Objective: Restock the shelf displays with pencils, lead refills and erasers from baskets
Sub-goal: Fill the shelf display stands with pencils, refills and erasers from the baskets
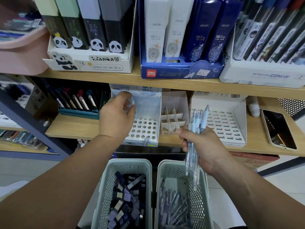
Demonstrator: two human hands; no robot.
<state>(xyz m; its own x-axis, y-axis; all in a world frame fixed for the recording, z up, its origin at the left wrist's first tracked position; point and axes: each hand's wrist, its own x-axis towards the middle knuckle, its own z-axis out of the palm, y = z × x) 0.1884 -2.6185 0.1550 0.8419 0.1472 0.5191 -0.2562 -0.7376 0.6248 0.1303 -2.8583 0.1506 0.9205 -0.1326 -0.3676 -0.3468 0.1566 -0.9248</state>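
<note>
My right hand (200,146) grips a bunch of pale blue mechanical pencils (197,124), tips up, in front of the lower shelf. My left hand (116,115) is raised over a white display box with round holes (145,128), its fingers curled by the box's blue back card; a blurred clear thing seems to sit at the fingertips. Below, the right grey basket (166,164) holds more pencils (175,207). The left grey basket (130,162) holds small purple and dark lead refill cases (127,199).
A white divider box (173,119) and a white slotted display tray (229,123) stand on the lower shelf, with a phone (277,128) at the right. The upper shelf carries panda (89,63), blue deli (179,71) and Conan (264,75) boxes, and a pink bin (21,53).
</note>
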